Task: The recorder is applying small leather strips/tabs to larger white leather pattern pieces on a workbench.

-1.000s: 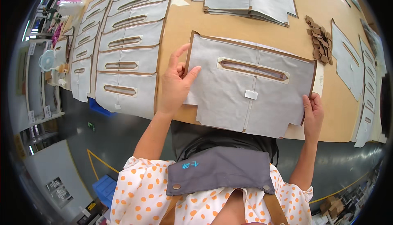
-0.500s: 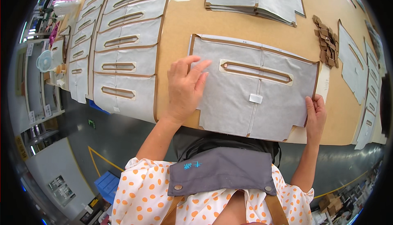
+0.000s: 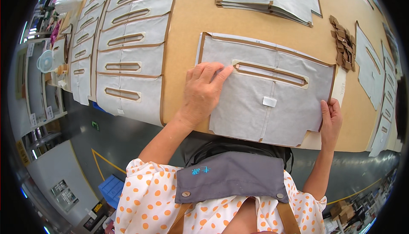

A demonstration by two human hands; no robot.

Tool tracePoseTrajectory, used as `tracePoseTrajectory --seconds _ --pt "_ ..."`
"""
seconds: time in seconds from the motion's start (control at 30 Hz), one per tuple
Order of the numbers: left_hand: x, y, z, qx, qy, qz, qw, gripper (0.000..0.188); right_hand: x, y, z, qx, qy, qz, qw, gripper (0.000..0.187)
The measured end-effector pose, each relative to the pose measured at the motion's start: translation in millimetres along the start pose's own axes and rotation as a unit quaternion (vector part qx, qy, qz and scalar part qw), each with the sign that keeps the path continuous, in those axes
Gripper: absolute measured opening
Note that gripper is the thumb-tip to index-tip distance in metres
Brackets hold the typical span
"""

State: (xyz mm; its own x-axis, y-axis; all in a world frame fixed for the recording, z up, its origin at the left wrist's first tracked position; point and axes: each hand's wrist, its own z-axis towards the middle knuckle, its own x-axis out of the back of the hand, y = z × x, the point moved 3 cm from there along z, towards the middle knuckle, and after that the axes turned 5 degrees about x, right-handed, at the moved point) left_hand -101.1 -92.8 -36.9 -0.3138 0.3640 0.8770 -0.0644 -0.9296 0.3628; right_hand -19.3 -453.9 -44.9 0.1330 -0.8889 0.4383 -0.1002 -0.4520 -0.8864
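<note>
A grey fabric panel (image 3: 238, 102) with brown-bound edges lies flat before me on the tan tabletop. Near its top runs a long slot (image 3: 272, 74) with a brown border and a pale surround. Below the slot sits a small white tag (image 3: 269, 102). My left hand (image 3: 203, 88) rests over the panel's left side, fingers bent and a little apart, with one digit's tip at the slot's left end. Nothing shows in that hand. My right hand (image 3: 331, 118) pinches the panel's lower right edge, thumb on top, other fingers partly hidden.
Overlapping rows of similar slotted panels (image 3: 132, 59) cover the table's left side. Another panel stack (image 3: 255, 4) lies at the far edge. Right of it are a pile of brown folded pieces (image 3: 343, 44) and more slotted panels (image 3: 370, 63). A blue crate (image 3: 111, 190) stands on the floor.
My left hand has moved right and slightly down, from above the panel's left edge to the slot's left end. The right hand keeps its hold; the panel looks nearly unmoved.
</note>
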Motion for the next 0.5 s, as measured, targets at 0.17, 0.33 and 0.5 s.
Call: tracePoseTrajectory --seconds 0.17,0.33,0.5 --pt "-0.5 3.8 3.0 -0.011 -0.001 0.002 1.000 0.041 9.2 -0.5 -0.8 -0.003 0.043 -0.006 0.999 0.027" --pt "2.1 1.6 -0.6 -0.010 -0.014 0.026 1.000 0.041 -4.6 -8.1 3.6 0.029 0.066 -0.050 0.996 0.039" --pt "-1.9 3.6 1.1 -0.020 0.006 0.050 0.999 0.038 -2.1 -12.7 0.7 0.017 0.057 -0.070 0.996 0.043"
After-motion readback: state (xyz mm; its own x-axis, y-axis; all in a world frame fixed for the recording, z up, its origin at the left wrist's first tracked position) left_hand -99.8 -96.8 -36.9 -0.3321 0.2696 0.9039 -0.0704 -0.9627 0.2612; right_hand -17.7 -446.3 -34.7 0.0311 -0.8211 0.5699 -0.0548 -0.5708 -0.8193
